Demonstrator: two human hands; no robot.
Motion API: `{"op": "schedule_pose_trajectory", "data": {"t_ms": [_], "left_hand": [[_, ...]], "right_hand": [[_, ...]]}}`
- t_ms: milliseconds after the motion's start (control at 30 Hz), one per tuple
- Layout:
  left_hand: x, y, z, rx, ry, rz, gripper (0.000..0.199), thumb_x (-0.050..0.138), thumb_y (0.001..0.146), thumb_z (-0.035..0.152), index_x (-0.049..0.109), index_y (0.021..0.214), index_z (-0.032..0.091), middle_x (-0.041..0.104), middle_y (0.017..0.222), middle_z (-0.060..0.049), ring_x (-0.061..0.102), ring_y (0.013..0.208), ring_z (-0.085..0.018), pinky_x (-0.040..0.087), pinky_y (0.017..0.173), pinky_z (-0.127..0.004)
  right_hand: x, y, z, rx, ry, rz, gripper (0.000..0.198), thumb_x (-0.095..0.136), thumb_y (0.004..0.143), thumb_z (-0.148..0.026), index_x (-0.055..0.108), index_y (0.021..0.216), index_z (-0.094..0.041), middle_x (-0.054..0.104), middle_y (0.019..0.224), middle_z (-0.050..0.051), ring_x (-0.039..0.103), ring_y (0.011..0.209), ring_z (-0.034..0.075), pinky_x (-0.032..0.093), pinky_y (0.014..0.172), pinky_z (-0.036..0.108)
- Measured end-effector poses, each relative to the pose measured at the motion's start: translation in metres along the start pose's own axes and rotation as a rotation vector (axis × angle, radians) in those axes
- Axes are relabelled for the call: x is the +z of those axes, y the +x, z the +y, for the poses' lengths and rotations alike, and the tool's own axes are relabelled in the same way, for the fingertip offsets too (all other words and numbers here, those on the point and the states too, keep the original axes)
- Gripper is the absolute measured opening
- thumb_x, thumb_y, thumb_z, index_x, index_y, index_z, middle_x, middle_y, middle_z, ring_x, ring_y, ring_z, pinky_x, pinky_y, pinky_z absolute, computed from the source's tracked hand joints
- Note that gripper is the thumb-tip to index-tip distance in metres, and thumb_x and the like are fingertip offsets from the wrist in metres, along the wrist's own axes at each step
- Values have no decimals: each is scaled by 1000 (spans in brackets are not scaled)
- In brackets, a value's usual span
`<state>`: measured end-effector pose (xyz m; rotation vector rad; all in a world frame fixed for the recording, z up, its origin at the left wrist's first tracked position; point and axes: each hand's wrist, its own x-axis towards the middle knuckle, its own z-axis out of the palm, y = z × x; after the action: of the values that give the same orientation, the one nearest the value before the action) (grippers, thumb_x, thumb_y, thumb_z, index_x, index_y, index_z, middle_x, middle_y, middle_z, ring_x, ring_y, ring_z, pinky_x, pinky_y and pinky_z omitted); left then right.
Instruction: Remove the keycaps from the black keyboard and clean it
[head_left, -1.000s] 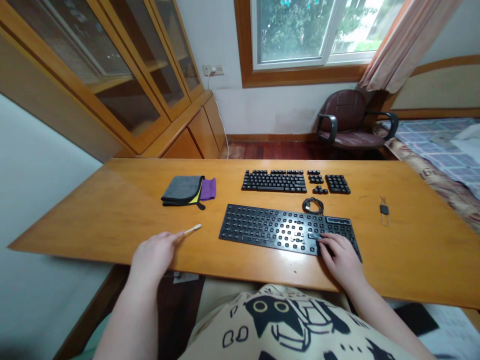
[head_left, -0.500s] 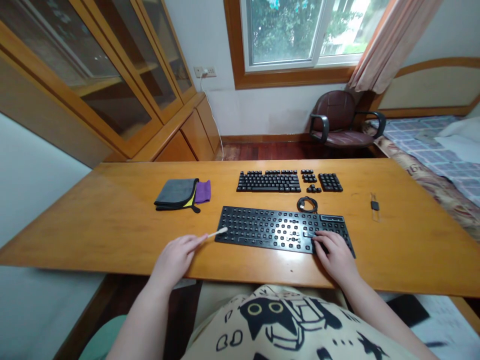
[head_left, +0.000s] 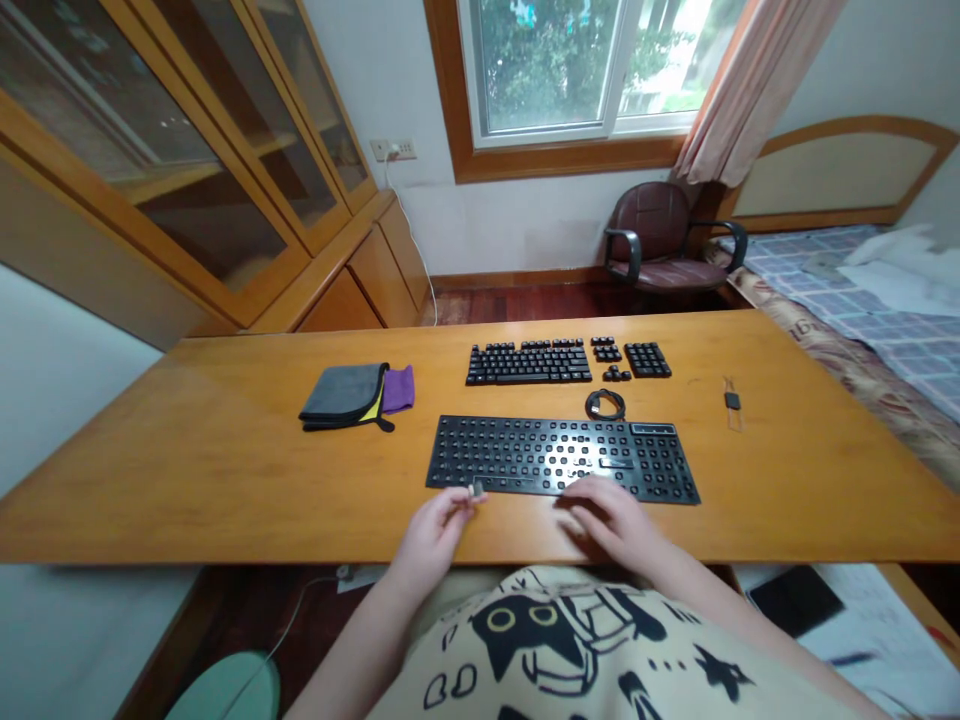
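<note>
A black keyboard base (head_left: 525, 455) with its keycaps off lies flat across the desk before me. At its lower left edge, my left hand (head_left: 439, 525) is closed in a pinch on a cotton swab (head_left: 476, 490). Only the swab's light and greyish end shows past my fingertips. My right hand (head_left: 611, 520) hovers at the base's near edge, thumb and fingers apart, holding nothing that I can see. Beyond the base, loose black keycaps (head_left: 529, 363) are set out in keyboard order, with the number block (head_left: 647, 360) to their right. A coiled black cable (head_left: 605, 405) lies between.
On the left of the desk (head_left: 187, 480) are a folded grey cloth (head_left: 345, 393) and a purple cloth (head_left: 398, 389). A small wire keycap puller (head_left: 732, 401) lies at the right. A brown chair (head_left: 656, 240) stands past the far edge.
My left hand has moved right along the keyboard's near edge with the swab. My right hand has come off the keyboard's right part and shifted left. The view has tilted slightly.
</note>
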<state>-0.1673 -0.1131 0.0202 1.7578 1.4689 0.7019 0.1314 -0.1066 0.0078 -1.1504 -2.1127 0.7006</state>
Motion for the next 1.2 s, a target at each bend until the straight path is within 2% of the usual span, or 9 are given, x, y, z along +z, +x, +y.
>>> {"op": "schedule_pose_trajectory", "data": {"t_ms": [100,233,333,467,600,833,1067,1133,1200], "left_hand": [[38,7,24,183,-67,-107,24,40,90,29,63,93,22,66,113,-6,56,112,-19,38,104,-41],[58,16,34,316,25,-160,26,40,90,24,64,101,24,61,122,-5,50,119,-18,37,105,-41],[57,20,25,370,271,-83,33,43,90,25,55,121,25,54,131,-6,43,126,-22,31,108,-47],[55,18,6,269,607,74,47,53,84,26,47,131,28,40,143,-8,29,134,-31,23,108,-56],[58,15,-2,253,681,32,53,54,84,31,40,136,32,33,147,-8,25,136,-32,23,108,-57],[54,14,-6,314,688,-22,48,47,87,31,42,134,29,35,146,-5,27,135,-29,21,108,-57],[53,-3,-13,413,745,69,38,49,85,29,55,123,31,47,138,-2,39,128,-24,24,109,-46],[53,-4,-12,415,755,78,37,49,85,29,56,121,32,48,137,-1,42,126,-23,26,107,-44],[52,-4,-10,413,760,81,37,49,85,29,57,121,32,48,137,0,43,125,-23,28,106,-43]], "right_hand": [[22,18,-23,3,254,-201,31,57,83,-29,57,114,-24,64,110,7,60,100,20,48,86,36],[38,22,-27,61,339,-206,21,51,87,-29,63,103,-23,68,98,5,63,90,19,50,80,34],[28,13,-15,102,166,-146,26,45,90,-27,63,108,-24,68,98,5,63,87,19,50,78,33],[-2,2,7,184,-348,-26,38,40,91,-27,52,127,-27,66,90,6,63,79,19,50,66,30],[-18,-3,19,190,-641,-6,44,38,89,-19,51,128,-33,61,77,2,57,60,15,42,50,24],[-23,-3,12,63,-640,-109,35,43,90,-24,59,119,-35,61,79,2,58,69,15,42,54,24],[-38,3,12,37,-584,-261,36,46,89,-22,60,117,-39,64,88,1,60,71,12,43,59,22],[-43,11,17,129,-648,-197,33,45,89,-24,63,113,-39,65,88,1,60,69,13,42,57,23],[-51,19,21,281,-732,-39,32,45,89,-25,65,111,-36,65,90,2,61,68,14,42,54,24]]}}
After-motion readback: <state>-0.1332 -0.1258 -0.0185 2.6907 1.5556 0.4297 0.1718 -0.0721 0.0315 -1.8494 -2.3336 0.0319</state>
